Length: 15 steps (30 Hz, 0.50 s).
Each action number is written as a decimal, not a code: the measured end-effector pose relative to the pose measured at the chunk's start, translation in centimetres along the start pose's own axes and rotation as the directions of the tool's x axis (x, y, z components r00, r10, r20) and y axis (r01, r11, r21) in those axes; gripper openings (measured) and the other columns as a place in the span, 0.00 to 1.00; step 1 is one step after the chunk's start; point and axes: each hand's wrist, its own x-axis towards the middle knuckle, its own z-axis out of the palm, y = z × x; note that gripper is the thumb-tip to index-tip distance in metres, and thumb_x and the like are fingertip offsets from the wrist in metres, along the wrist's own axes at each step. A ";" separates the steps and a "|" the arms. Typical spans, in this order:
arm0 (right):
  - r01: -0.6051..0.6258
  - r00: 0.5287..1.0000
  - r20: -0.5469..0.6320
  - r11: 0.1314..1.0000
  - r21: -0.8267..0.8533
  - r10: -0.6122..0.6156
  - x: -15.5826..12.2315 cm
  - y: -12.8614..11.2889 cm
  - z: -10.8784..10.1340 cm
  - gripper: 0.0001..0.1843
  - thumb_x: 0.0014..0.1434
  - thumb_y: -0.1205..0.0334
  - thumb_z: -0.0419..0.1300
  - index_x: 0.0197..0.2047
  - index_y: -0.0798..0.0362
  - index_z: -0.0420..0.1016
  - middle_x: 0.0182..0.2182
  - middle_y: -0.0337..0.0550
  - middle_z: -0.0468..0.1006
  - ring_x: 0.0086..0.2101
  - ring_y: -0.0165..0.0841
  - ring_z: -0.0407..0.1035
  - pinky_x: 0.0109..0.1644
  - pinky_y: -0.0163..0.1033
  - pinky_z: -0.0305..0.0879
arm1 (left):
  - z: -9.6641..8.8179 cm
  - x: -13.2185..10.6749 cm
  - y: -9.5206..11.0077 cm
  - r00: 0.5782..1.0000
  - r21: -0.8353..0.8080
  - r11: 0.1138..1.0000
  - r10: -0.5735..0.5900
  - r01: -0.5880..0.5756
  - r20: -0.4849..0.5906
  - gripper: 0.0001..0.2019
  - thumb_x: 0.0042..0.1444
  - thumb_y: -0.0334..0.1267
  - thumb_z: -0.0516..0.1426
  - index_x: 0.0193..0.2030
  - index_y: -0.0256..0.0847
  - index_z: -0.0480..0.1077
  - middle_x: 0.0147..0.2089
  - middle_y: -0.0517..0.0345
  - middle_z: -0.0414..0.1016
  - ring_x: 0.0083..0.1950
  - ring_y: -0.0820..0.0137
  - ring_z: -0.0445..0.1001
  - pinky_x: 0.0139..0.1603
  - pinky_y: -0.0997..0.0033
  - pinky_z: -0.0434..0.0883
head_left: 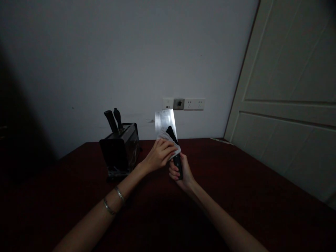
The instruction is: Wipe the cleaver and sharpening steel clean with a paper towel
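Note:
A cleaver [165, 120] with a broad shiny blade is held up, blade on top, in front of the wall. My right hand [186, 171] is wrapped round its black handle [178, 166]. Against the lower part of the blade, my left hand [160, 153] presses a whitish cloth [176, 149], its fingers closed over it. A black patch shows beside the cloth on the blade; I cannot tell whether it belongs to the cloth or the cleaver. The cloth covers the place where blade and handle meet.
On the dark red table [210, 168], a black knife block [115, 154] stands to the left, with two black handles [111, 120] sticking out of it. Behind are a pale wall and a row of sockets [194, 104]. A panelled door [283, 91] bounds the right side.

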 end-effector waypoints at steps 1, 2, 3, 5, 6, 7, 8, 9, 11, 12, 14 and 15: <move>-0.010 1.000 0.003 1.000 -0.003 0.010 -0.2 0.0 -0.1 0.21 0.53 0.44 0.52 0.22 0.55 0.62 0.09 0.27 0.54 0.09 0.18 0.40 0.10 0.24 0.38 | 0.1 -0.1 -0.1 1.000 0.000 1.000 0.010 -0.010 -0.002 0.11 0.59 0.34 0.50 0.47 0.40 0.67 0.45 0.54 0.70 0.46 0.67 0.63 0.49 0.61 0.61; -0.018 1.000 0.007 1.000 -0.002 0.018 -0.3 0.0 -0.2 0.21 0.53 0.44 0.52 0.24 0.55 0.63 0.09 0.26 0.54 0.10 0.18 0.39 0.10 0.24 0.38 | 0.2 -0.2 -0.2 1.000 0.005 1.000 0.020 -0.020 -0.002 0.11 0.58 0.33 0.50 0.46 0.40 0.67 0.44 0.54 0.70 0.45 0.67 0.63 0.49 0.61 0.62; -0.024 1.000 0.013 1.000 0.002 0.024 -0.5 0.0 -0.2 0.20 0.53 0.45 0.53 0.25 0.54 0.64 0.10 0.26 0.54 0.10 0.18 0.39 0.11 0.24 0.38 | 0.2 -0.2 -0.4 1.000 0.014 0.999 0.030 -0.030 -0.003 0.11 0.58 0.32 0.50 0.46 0.40 0.68 0.44 0.54 0.70 0.45 0.67 0.63 0.49 0.61 0.62; -0.032 0.999 0.032 0.999 0.010 0.032 -0.6 0.0 -0.2 0.19 0.54 0.45 0.52 0.26 0.54 0.64 0.10 0.26 0.54 0.10 0.18 0.39 0.11 0.24 0.38 | 0.2 -0.4 -0.9 0.999 0.042 0.998 0.051 -0.050 -0.011 0.11 0.58 0.31 0.50 0.45 0.40 0.68 0.43 0.54 0.70 0.45 0.66 0.63 0.48 0.62 0.62; -0.035 0.999 0.041 0.999 0.009 0.034 -0.6 0.0 -0.1 0.18 0.54 0.46 0.52 0.27 0.54 0.64 0.10 0.26 0.54 0.10 0.19 0.39 0.11 0.24 0.38 | 0.1 -0.5 -1.1 0.998 0.055 0.997 0.061 -0.060 -0.017 0.11 0.57 0.30 0.50 0.45 0.40 0.68 0.43 0.54 0.70 0.45 0.66 0.63 0.48 0.62 0.62; -0.036 0.998 0.046 0.999 0.007 0.036 -0.7 0.0 0.0 0.18 0.54 0.46 0.52 0.27 0.53 0.63 0.10 0.26 0.54 0.10 0.19 0.39 0.11 0.24 0.38 | 0.0 -0.5 -1.3 0.997 0.065 0.996 0.070 -0.068 -0.024 0.11 0.57 0.30 0.50 0.44 0.40 0.69 0.43 0.53 0.71 0.45 0.66 0.63 0.48 0.62 0.62; -0.037 0.998 0.047 0.999 0.002 0.037 -0.7 0.0 0.0 0.18 0.55 0.46 0.51 0.27 0.53 0.63 0.10 0.26 0.54 0.10 0.19 0.39 0.11 0.24 0.38 | -0.2 -0.6 -1.5 0.997 0.071 0.995 0.076 -0.073 -0.033 0.10 0.58 0.30 0.50 0.44 0.41 0.69 0.42 0.53 0.71 0.45 0.66 0.63 0.48 0.62 0.62; -0.040 0.998 0.046 0.999 -0.003 0.040 -0.8 -0.1 0.1 0.18 0.55 0.46 0.51 0.27 0.53 0.63 0.10 0.26 0.54 0.10 0.19 0.39 0.11 0.24 0.38 | -0.3 -0.6 -1.5 0.996 0.072 0.994 0.080 -0.077 -0.042 0.10 0.58 0.31 0.50 0.44 0.41 0.69 0.42 0.53 0.71 0.45 0.67 0.63 0.48 0.62 0.62; -0.042 0.998 0.042 0.999 -0.010 0.043 -0.9 -0.1 0.3 0.18 0.55 0.46 0.52 0.27 0.53 0.63 0.10 0.26 0.54 0.10 0.19 0.38 0.11 0.24 0.38 | -0.6 -0.6 -1.4 0.995 0.062 0.995 0.083 -0.080 -0.046 0.10 0.58 0.31 0.50 0.44 0.41 0.69 0.41 0.53 0.70 0.46 0.67 0.63 0.49 0.61 0.62; -0.043 0.998 0.040 0.999 -0.012 0.043 -1.0 -0.2 0.5 0.19 0.55 0.45 0.52 0.26 0.53 0.63 0.10 0.26 0.54 0.10 0.19 0.38 0.11 0.24 0.38 | -0.7 -0.6 -1.3 0.995 0.052 0.995 0.085 -0.083 -0.045 0.10 0.58 0.31 0.50 0.44 0.41 0.69 0.41 0.53 0.70 0.46 0.67 0.63 0.49 0.61 0.62; -0.038 0.999 0.035 0.999 -0.013 0.038 -1.1 -0.3 0.7 0.19 0.54 0.45 0.52 0.26 0.54 0.63 0.10 0.26 0.54 0.10 0.18 0.38 0.11 0.24 0.38 | -1.0 -0.5 -0.8 0.996 0.021 0.996 0.086 -0.085 -0.033 0.11 0.58 0.30 0.50 0.45 0.40 0.69 0.42 0.52 0.69 0.47 0.66 0.63 0.49 0.60 0.63; -0.032 0.999 0.027 0.999 -0.012 0.033 -1.2 -0.3 0.8 0.20 0.54 0.45 0.52 0.26 0.54 0.63 0.10 0.26 0.54 0.10 0.18 0.38 0.11 0.24 0.38 | -1.1 -0.4 -0.6 0.996 0.003 0.997 0.080 -0.080 -0.026 0.12 0.58 0.30 0.50 0.46 0.40 0.68 0.43 0.52 0.69 0.48 0.66 0.63 0.49 0.60 0.64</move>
